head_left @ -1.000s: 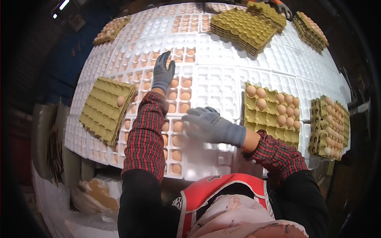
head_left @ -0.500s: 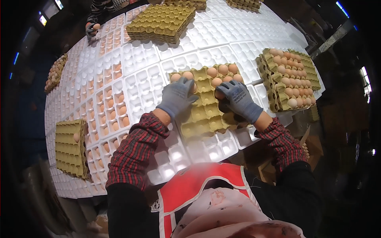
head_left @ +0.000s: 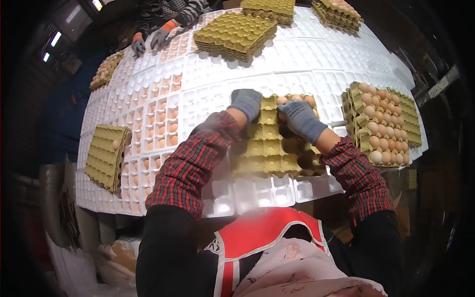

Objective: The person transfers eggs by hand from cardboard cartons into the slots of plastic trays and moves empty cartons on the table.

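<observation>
In front of me a yellow-brown pulp egg tray point(head_left: 269, 148) lies on the white moulded trays, its near cups bare. Brown eggs point(head_left: 296, 98) sit along its far right edge. My left hand point(head_left: 246, 104), in a grey-blue glove, is curled over the tray's far left corner; its fingertips and whatever they hold are hidden. Over the right part of the tray, my gloved right hand point(head_left: 303, 121) has its fingers bent around an egg, mostly covered by the glove.
White egg trays point(head_left: 198, 106) cover the table, several cups at left filled with eggs point(head_left: 162, 123). A loaded egg stack point(head_left: 381, 123) stands at right. Empty pulp trays point(head_left: 235, 32) are stacked at the back, another stack point(head_left: 106, 153) at left. A co-worker's gloved hands point(head_left: 161, 37) work at far left.
My left hand has moved away from me to the tray's far left corner, where eggs showed before. My right hand stays at the eggs on the right. The view has shifted; a co-worker's second hand shows.
</observation>
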